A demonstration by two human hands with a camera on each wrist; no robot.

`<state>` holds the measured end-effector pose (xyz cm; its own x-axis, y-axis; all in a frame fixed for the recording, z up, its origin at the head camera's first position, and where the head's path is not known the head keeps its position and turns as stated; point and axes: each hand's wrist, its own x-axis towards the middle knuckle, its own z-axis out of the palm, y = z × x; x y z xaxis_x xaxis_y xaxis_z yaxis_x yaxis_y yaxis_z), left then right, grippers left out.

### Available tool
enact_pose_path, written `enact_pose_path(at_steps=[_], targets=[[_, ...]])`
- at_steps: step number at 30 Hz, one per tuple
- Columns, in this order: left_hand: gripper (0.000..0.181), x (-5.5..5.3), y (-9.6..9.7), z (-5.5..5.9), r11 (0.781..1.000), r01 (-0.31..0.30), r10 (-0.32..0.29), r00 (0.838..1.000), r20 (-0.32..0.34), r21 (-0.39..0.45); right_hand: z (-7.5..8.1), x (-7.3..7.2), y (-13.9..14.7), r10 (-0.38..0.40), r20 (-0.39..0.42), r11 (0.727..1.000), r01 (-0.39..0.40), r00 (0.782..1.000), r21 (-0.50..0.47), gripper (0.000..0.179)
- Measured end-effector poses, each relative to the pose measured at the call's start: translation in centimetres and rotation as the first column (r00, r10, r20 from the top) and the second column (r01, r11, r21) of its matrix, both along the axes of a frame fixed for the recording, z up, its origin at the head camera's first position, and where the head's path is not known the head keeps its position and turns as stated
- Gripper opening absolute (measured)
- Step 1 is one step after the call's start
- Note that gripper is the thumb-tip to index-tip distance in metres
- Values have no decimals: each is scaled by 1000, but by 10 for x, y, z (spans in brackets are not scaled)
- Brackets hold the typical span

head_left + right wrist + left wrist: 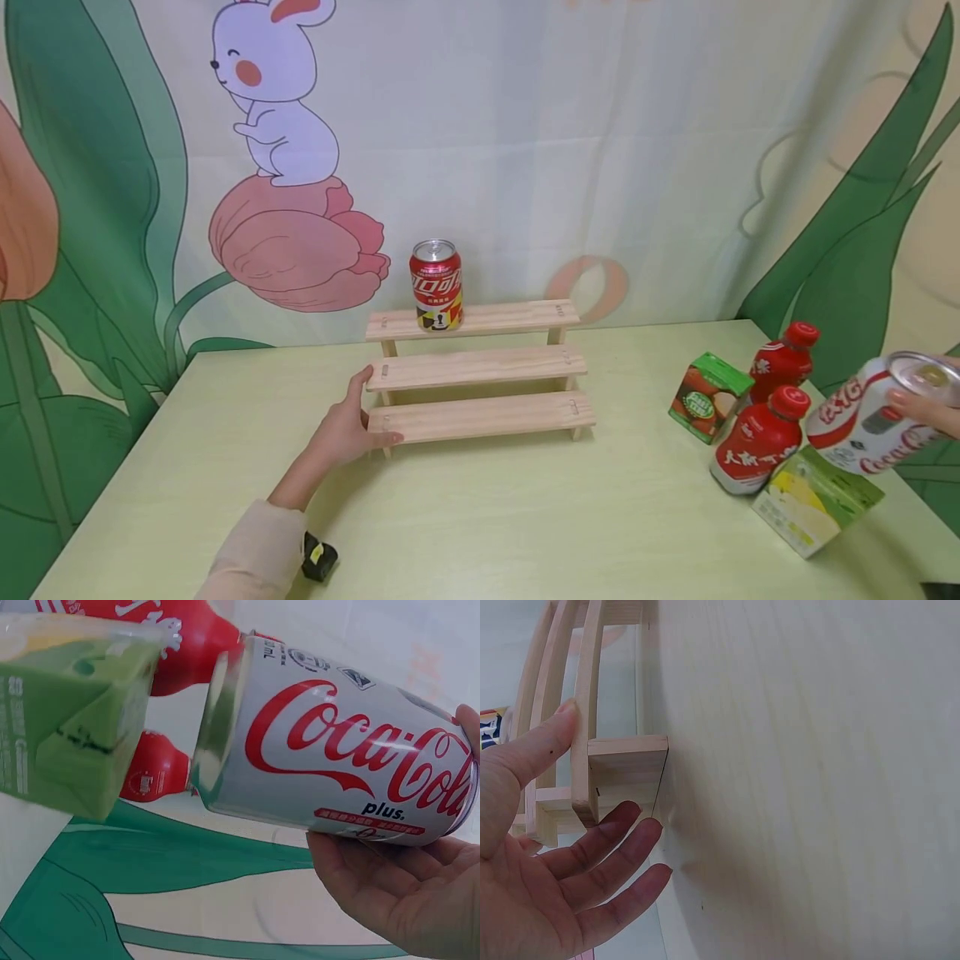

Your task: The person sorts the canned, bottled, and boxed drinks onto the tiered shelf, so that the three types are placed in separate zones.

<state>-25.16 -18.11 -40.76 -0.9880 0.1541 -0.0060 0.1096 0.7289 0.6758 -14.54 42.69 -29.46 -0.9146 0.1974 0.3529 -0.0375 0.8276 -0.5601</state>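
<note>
Your right hand (405,896)'s fingers grip the silver can (337,750), raised near the bottles (757,446).
Your left hand (345,429), fingers relaxed, touches the rack (480,368); likely a carrying step, the next move calling for clearance from the yellow-green carton (810,507).

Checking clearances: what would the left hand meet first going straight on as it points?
Likely the wooden rack, at its left end; the left hand rests its thumb on the lowest step. Finger depth is unclear.

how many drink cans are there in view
2: the red can stands on the top tier of the wooden rack, left of its middle; the white can is held tilted in the right grip.
</note>
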Motion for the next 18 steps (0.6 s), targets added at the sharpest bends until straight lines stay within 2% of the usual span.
enact_pose_path(at_steps=[1,2,9,12,18], targets=[[108,0,0,0,1000,1,-1,1000,0,0,1,1,-2,-14,14,1000,14,1000,13,48],[108,0,0,0,1000,1,-1,1000,0,-1,1,1,-4,-16,17,1000,16,1000,21,50],[108,0,0,0,1000,-2,2,1000,6,-4,4,4,-18,14,20,999,-15,1000,42,49],[108,0,0,-1,1000,-6,6,1000,9,-2,6,5,-19,16,52,998,-20,999,60,53],[109,0,0,-1,1000,-8,8,1000,17,6,7,10,-24,37,56,999,-39,998,33,57]])
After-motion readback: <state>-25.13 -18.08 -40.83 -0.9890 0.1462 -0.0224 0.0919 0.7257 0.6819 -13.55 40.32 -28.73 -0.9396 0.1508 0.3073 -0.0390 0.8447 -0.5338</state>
